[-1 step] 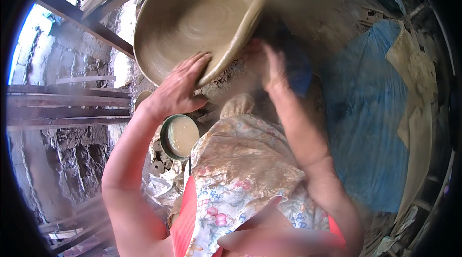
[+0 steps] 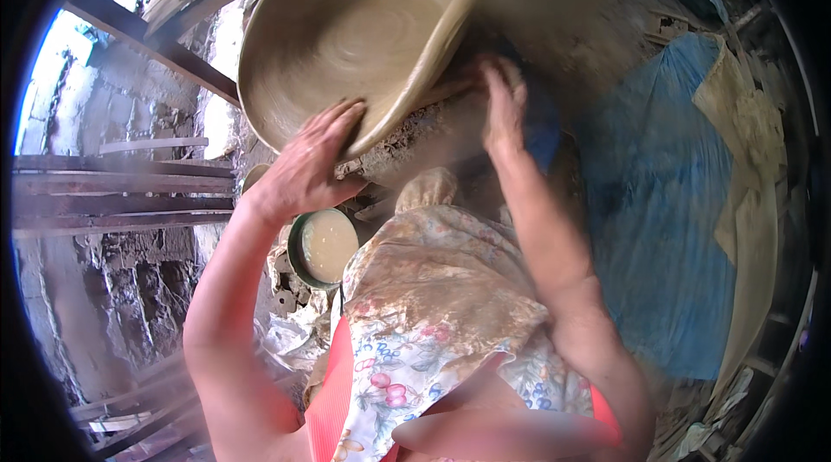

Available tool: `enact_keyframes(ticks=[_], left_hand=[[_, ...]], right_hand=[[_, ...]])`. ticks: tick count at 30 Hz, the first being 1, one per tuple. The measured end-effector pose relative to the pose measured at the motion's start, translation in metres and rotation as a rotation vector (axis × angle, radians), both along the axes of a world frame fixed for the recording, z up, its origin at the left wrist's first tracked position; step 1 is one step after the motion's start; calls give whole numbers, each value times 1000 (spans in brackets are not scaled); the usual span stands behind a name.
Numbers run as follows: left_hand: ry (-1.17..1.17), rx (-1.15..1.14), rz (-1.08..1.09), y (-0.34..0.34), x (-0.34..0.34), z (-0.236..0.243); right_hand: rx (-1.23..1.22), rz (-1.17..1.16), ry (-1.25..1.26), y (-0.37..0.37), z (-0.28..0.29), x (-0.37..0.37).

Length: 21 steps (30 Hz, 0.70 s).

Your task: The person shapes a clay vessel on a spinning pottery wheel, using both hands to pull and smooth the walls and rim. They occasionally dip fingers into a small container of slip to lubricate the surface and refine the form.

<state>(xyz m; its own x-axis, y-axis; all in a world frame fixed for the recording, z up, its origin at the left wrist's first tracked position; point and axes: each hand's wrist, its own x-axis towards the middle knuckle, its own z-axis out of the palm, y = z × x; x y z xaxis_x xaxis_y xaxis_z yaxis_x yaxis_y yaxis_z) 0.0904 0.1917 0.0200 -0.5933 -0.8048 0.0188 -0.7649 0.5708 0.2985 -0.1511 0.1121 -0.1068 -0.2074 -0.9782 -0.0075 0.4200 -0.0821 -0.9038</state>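
Note:
A large wet brown clay basin (image 2: 346, 38), its right-hand rim bent inward, fills the top of the view. My left hand (image 2: 307, 159) is over its near-left rim, fingers against the inner wall and thumb outside, so it is closed on the edge. To the right of the bent rim, my right hand (image 2: 505, 111) is raised with curled fingers, apart from the rim. From it a blurred brown strip (image 2: 450, 90) reaches toward the basin's outer side; I cannot make out what it is. Whatever supports the basin is hidden.
A dark green round container (image 2: 299, 250) of cloudy tan liquid stands below my left wrist. Blue sheeting (image 2: 662, 219) with a tan cloth edge (image 2: 753, 159) spreads at right. Wooden slats (image 2: 125, 180) and a slanting beam (image 2: 143, 42) are at left.
My left hand has slid slightly left and down along the rim. My right hand has moved up and right, away from the basin's bent side.

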Motion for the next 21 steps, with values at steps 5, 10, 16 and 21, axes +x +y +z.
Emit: enact_keyframes(ticks=[5,10,16,21], left_hand=[[179,-93,185,20,10,29],[646,113,61,42,-32,16],[811,351,297,7,-59,-55],[979,219,536,-26,-63,-90]], right_hand=[[303,-70,86,-55,-23,-14],[345,97,-271,-40,-34,10],[443,257,-393,-30,-21,0],[499,254,-91,-42,-32,24]])
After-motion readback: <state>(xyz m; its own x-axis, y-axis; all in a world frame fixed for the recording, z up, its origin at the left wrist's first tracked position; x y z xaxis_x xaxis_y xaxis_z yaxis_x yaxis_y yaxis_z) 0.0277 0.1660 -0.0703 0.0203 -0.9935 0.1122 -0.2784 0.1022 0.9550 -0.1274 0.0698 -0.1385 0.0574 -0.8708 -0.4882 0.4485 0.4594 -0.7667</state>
